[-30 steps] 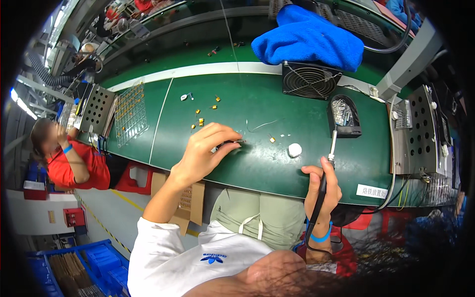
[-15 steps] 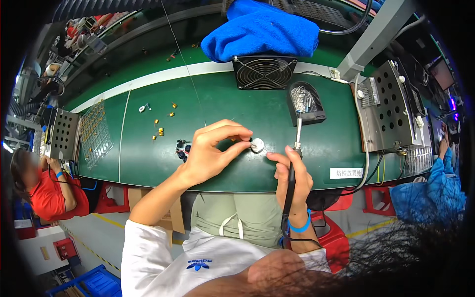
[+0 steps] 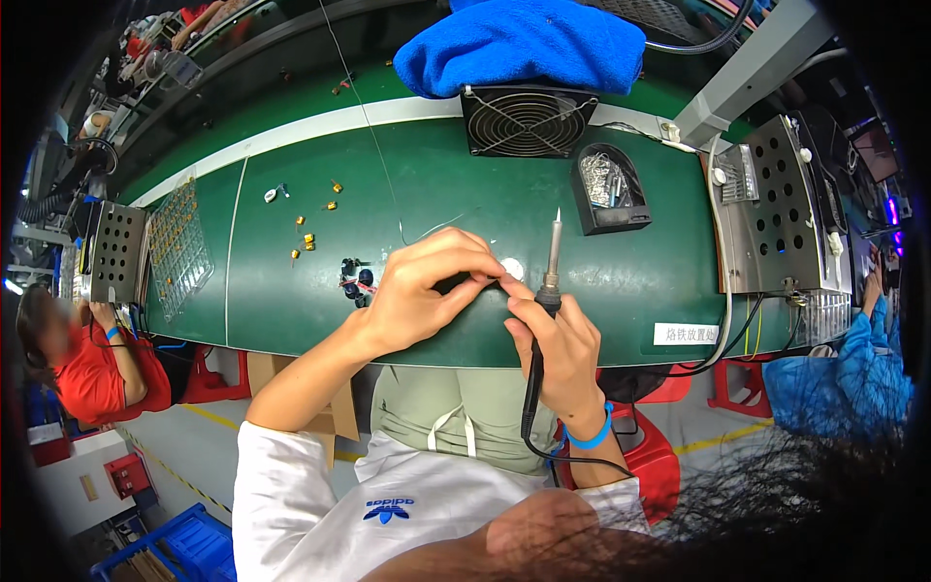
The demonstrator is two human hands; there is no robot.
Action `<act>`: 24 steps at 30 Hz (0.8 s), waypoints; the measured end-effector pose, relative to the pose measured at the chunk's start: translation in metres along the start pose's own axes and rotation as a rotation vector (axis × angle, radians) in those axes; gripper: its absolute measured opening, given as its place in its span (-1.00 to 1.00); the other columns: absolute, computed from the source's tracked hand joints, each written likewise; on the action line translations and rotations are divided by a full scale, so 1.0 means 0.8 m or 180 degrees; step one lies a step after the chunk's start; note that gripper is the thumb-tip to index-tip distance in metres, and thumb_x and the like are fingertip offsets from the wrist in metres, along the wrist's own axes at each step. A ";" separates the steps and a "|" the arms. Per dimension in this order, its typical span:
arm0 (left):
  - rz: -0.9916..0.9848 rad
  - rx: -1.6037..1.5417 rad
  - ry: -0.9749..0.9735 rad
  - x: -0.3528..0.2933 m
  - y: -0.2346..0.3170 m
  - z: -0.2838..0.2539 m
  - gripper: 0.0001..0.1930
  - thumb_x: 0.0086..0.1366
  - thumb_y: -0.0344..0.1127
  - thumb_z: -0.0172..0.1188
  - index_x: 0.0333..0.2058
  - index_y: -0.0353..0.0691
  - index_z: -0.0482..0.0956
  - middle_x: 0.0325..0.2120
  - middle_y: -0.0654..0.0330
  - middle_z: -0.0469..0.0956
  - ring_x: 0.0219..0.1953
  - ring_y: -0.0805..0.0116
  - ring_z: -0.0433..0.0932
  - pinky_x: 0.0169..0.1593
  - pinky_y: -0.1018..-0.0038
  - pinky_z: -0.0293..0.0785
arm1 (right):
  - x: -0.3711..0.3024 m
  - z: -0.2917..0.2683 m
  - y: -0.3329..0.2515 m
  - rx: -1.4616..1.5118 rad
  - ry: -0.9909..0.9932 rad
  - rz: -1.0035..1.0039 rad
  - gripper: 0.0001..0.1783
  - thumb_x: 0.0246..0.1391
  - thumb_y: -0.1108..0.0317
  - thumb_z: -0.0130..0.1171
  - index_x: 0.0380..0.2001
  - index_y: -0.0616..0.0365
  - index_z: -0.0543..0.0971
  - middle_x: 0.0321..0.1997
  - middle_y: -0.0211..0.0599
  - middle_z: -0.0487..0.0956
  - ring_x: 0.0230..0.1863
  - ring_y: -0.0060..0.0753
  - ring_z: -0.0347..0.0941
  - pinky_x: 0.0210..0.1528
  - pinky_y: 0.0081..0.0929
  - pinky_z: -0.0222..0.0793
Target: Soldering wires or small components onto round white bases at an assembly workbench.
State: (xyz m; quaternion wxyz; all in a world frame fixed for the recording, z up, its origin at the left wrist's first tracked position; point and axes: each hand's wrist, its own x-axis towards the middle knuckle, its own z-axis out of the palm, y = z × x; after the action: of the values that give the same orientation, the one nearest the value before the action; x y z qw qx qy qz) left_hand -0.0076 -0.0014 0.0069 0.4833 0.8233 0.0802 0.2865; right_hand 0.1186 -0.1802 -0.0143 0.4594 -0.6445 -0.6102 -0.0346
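My left hand [image 3: 422,296] is closed in a pinch over the green bench top; whatever lies between its fingertips is too small to make out. Right beside those fingertips shows a small round white piece [image 3: 512,269], partly covered by fingers. A soldering iron [image 3: 554,254] with a black handle rests in my right hand [image 3: 565,354], its metal tip pointing up and away from me. The right forefinger reaches to the left fingertips and seems to meet them. Left of my left hand lie small dark parts with red wires [image 3: 357,279].
A black fan [image 3: 529,121] stands at the back under a blue cloth [image 3: 519,48]. Right of it sits a black tray [image 3: 590,218] of metal bits. Small yellow parts [image 3: 309,240] lie left, near a clear grid tray [image 3: 179,254]. Thin wire [image 3: 441,226] crosses behind my left hand.
My right hand has moved left to the left fingertips, and the soldering iron has swung left with it. Fingers cover more of the white piece. The view has shifted slightly.
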 end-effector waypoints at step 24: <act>0.1240 0.0803 -0.0416 0.020 0.003 -0.004 -0.69 0.13 -0.71 0.31 -0.13 -0.33 0.69 -0.17 0.06 0.66 -0.14 0.13 0.68 -0.08 0.36 0.61 | -0.005 0.013 0.003 -0.0636 0.0142 -0.0265 -0.60 0.02 0.62 0.35 -0.05 0.15 0.53 0.06 -0.19 0.71 -0.24 -0.10 0.55 -0.23 -0.28 0.52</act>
State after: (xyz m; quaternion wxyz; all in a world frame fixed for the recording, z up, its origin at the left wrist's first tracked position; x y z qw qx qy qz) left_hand 0.0035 0.0060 0.0165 0.3164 0.8940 -0.0764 0.3081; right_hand 0.1143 -0.1760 -0.0242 0.4046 -0.6603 -0.6195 -0.1286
